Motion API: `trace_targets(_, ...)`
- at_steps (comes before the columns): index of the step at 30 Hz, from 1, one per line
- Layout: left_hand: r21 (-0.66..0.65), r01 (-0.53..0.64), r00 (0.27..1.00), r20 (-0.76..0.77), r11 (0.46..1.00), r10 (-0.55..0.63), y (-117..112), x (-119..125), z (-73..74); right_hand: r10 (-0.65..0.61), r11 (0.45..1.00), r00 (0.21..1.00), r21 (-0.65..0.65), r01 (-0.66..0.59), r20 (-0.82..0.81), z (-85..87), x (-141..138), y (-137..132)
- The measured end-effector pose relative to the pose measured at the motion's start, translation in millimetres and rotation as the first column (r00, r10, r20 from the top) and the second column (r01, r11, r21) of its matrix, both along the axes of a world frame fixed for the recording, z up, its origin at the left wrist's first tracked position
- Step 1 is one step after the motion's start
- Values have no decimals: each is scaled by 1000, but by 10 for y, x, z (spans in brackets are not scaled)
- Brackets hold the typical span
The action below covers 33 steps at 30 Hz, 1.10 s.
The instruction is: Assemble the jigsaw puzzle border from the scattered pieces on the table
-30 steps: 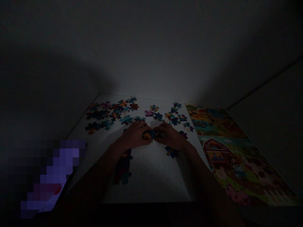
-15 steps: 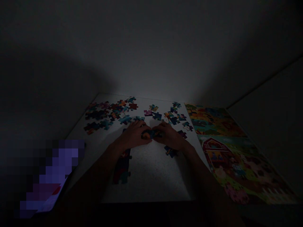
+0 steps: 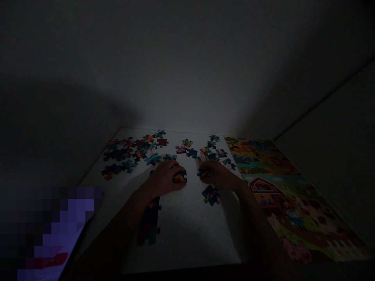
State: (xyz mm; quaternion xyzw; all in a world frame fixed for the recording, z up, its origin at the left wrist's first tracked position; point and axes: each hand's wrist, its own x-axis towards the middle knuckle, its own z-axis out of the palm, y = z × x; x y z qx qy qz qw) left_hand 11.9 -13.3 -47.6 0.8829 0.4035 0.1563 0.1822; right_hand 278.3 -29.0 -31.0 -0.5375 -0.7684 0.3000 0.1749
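The scene is very dark. My left hand (image 3: 164, 177) rests on the white board (image 3: 181, 234), its fingers closed on a blue and orange puzzle piece (image 3: 179, 177). A short gap away, my right hand (image 3: 218, 174) pinches another dark puzzle piece (image 3: 202, 174). One loose blue piece (image 3: 211, 194) lies just below my right hand. A strip of joined pieces (image 3: 150, 222) lies partly under my left forearm.
Several loose pieces (image 3: 133, 150) are scattered over the far left of the board, and more (image 3: 212, 150) at its far right. A finished farm picture with a red barn (image 3: 281, 187) lies to the right. A blurred purple patch (image 3: 58, 226) sits lower left.
My hands held pieces together at the middle; now they have drawn apart, each with its own piece. The view has tilted, so everything sits lower in the picture.
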Motion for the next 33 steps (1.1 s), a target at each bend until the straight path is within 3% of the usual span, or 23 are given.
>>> trace_targets(6, -8, -8, 1000, 22, 1000, 9, -23, -2, 34, -21, 1000, 999, 3, 21, 32, -36, 80, -1)
trace_targets(17, 29, -17, 998, 56, 999, 16, -27, -18, -23, -40, 999, 998, -9, 41, 50, 103, 203, -74)
trace_targets(23, 52, -39, 998, 48, 998, 36, -30, -13, 18, -163, 979, 985, -131, 154, -59, 100, 293, -33)
trace_targets(25, 58, -52, 998, 45, 997, 49, -19, -14, 25, -213, 973, 976, -101, 207, -50, 105, 315, 33)
trace_targets(29, 86, -83, 996, 50, 993, 79, 17, -26, -1, -253, 964, 967, 80, 255, -29, 136, 350, 248)
trace_targets(33, 131, -108, 992, 77, 985, 99, 49, -41, -41, -306, 946, 952, 108, 307, -26, 195, 412, 501)
